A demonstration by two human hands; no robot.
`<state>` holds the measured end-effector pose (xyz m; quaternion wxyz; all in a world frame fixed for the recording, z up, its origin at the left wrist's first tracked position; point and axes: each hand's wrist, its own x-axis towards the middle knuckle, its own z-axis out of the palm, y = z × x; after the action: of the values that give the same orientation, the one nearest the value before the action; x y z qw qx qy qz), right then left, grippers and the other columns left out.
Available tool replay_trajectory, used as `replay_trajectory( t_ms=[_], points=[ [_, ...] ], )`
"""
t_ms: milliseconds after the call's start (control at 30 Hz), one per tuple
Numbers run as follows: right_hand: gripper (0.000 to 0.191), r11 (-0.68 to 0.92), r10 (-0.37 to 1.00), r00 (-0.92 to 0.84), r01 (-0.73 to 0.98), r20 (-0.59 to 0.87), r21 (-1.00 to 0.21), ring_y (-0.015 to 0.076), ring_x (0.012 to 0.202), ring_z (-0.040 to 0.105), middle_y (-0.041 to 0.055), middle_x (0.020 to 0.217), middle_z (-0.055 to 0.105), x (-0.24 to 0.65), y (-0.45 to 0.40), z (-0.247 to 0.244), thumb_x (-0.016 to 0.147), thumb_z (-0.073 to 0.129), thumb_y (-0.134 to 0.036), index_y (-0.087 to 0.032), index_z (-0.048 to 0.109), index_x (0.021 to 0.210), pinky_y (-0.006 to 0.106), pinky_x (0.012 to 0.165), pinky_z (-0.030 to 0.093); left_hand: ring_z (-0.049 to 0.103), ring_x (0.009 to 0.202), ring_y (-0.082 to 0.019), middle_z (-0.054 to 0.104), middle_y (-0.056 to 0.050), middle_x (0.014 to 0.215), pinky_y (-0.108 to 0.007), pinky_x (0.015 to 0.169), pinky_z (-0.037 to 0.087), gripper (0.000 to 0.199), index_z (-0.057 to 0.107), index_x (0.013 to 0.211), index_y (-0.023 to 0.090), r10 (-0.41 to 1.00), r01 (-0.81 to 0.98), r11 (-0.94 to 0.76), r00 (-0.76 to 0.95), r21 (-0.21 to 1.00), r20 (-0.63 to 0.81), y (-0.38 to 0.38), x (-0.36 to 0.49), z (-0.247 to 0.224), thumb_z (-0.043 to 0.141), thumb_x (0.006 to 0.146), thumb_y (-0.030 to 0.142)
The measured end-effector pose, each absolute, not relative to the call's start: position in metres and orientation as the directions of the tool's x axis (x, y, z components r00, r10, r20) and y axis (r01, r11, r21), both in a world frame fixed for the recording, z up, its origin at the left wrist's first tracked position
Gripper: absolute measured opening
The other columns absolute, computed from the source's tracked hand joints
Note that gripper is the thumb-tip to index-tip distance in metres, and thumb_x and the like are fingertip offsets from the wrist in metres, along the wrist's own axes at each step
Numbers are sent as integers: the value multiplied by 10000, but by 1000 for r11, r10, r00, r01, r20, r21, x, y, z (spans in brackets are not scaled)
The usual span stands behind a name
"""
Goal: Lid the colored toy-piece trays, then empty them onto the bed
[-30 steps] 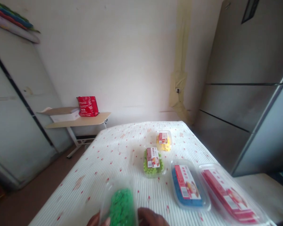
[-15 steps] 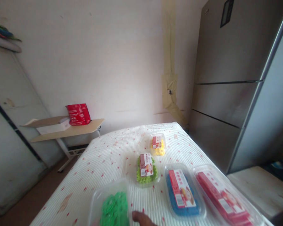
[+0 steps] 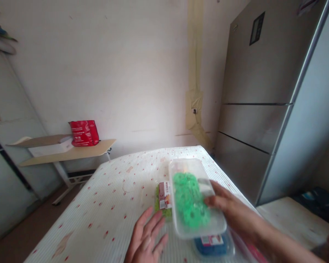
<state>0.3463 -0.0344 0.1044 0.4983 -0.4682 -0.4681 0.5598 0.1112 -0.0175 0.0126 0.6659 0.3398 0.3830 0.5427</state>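
Observation:
My right hand (image 3: 222, 201) grips the right side of a clear plastic container (image 3: 199, 197) with bright green pieces (image 3: 190, 201) in it. It is held tilted above the table, over the other containers. My left hand (image 3: 148, 237) is open with fingers apart, left of the green container and holding nothing. Just beyond its fingertips lies a container of light green pieces (image 3: 161, 197) with a label, partly covered by the held one. Below the held container, a container of blue pieces (image 3: 214, 245) shows in part. A pinkish-red container (image 3: 253, 252) is mostly hidden behind my right forearm.
A white ribbed cloth with red specks covers the table (image 3: 98, 204). At the right stands a grey refrigerator (image 3: 244, 128). A side table (image 3: 104, 146) at the left bears a red bag (image 3: 84, 132) and a white box (image 3: 50, 146).
The green container has been lifted from the table's near edge and carried right, in my right hand. My left hand has come into view, open. The yellow container is now covered.

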Motion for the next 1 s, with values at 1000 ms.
replay_trajectory(
  t_ms=[1000],
  points=[
    [120,-390,911,260,283,-321,-876,127,542,543,-26,558,528,481,89,28,634,600,-258,-199,497,649,233,498,421,403,1255,-239,462,-85,1350,-365,1051,314,545,478,1237,200,985,-409,149,-14,901,-169,84,122,-37,601,744,397]
  ],
)
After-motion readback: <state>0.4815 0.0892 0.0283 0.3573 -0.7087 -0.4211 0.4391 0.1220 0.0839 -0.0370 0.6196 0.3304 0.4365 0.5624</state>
